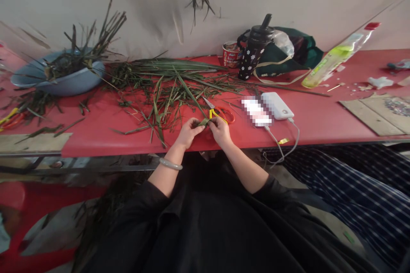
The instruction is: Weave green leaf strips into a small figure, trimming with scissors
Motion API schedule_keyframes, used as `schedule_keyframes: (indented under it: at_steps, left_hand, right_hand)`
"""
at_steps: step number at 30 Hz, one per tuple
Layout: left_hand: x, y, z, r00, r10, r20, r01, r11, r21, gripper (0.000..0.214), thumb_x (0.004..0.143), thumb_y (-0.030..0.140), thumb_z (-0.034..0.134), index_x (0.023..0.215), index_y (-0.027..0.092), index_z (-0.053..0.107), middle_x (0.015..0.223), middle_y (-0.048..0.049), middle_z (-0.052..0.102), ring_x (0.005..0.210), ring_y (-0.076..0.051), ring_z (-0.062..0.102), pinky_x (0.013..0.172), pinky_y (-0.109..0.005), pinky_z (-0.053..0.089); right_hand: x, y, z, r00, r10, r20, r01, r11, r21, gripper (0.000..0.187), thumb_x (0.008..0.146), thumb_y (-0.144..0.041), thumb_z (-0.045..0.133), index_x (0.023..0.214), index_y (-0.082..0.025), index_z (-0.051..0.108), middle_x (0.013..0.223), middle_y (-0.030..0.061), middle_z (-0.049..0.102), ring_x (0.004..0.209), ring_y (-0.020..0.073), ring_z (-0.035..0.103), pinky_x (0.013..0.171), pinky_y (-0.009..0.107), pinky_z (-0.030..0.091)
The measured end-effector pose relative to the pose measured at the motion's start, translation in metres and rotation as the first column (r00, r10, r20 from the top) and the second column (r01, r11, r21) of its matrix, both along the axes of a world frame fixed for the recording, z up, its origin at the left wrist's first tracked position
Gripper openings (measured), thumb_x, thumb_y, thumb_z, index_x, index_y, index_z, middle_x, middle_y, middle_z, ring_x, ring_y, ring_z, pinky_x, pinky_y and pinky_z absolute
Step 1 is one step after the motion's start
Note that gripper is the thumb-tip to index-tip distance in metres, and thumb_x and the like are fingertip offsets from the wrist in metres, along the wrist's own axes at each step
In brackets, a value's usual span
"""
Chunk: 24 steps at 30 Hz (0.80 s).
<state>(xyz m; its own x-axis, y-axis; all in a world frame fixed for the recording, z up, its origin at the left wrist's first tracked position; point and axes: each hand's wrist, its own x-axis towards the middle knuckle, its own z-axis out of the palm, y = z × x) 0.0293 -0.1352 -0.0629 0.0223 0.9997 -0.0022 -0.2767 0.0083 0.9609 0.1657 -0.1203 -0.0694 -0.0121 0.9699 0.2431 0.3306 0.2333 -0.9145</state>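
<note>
My left hand (188, 132) and my right hand (220, 130) meet at the front edge of the red table (96, 136). Both pinch a short folded strip of green leaf (203, 122) held between them, fingers closed on it. A pale bangle (171, 164) sits on my left wrist. Just behind my right hand lie scissors (219, 112) with yellow and orange handles. A spread of long green leaves (166, 87) covers the table beyond my hands.
A blue basin (64, 83) holding leaf stalks stands at the back left. A dark flowered bottle (254, 51), a small cup (231, 54), a green bag (288, 57) and a tilted plastic bottle (339, 55) stand at the back. A white power bank (277, 105) with cable lies right.
</note>
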Motion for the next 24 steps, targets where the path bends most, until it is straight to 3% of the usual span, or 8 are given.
schedule_keyframes:
  at_steps: [7,13,19,24]
  left_hand:
    - [-0.003,0.0,-0.001,0.991,-0.069,0.116,0.072,0.997,-0.019,0.025,0.056,0.02,0.069,0.077,0.015,0.056,0.071,0.0029,0.056,0.065,-0.007,0.051,0.065,-0.022,0.039]
    - [-0.005,0.0,-0.004,0.997,-0.072,0.014,0.072,0.997,-0.023,0.022,0.058,0.023,0.067,0.07,0.015,0.051,0.062,0.0057,0.05,0.058,-0.006,0.046,0.061,-0.021,0.037]
    - [-0.005,-0.001,0.0,0.989,-0.097,-0.116,0.101,0.994,0.032,0.019,0.059,0.022,0.065,0.064,0.014,0.048,0.06,0.0063,0.046,0.057,-0.004,0.041,0.058,-0.019,0.032]
    - [-0.004,-0.001,0.002,0.995,-0.095,0.027,0.095,0.995,-0.015,0.024,0.057,0.021,0.068,0.068,0.015,0.048,0.061,0.0068,0.047,0.058,-0.005,0.045,0.06,-0.019,0.034]
  right_hand:
    - [-0.001,0.004,-0.006,0.978,0.034,-0.206,-0.046,0.997,-0.055,0.014,0.073,-0.033,0.048,0.076,-0.02,0.05,0.059,-0.0038,0.051,0.052,0.0105,0.049,0.052,0.023,0.041]
    - [0.002,0.0,0.002,0.805,0.151,-0.574,-0.231,0.97,-0.069,0.016,0.072,-0.034,0.055,0.076,-0.02,0.049,0.06,-0.0048,0.053,0.049,0.0083,0.051,0.049,0.021,0.04]
    - [0.001,0.002,0.002,0.793,0.073,-0.605,-0.161,0.983,-0.092,0.021,0.066,-0.032,0.062,0.068,-0.02,0.045,0.052,-0.0074,0.049,0.044,0.0064,0.045,0.044,0.019,0.036]
    - [-0.001,0.004,-0.002,0.812,0.0,-0.583,-0.067,0.993,-0.094,0.019,0.066,-0.031,0.061,0.067,-0.019,0.046,0.051,-0.0078,0.047,0.043,0.0062,0.044,0.044,0.019,0.036]
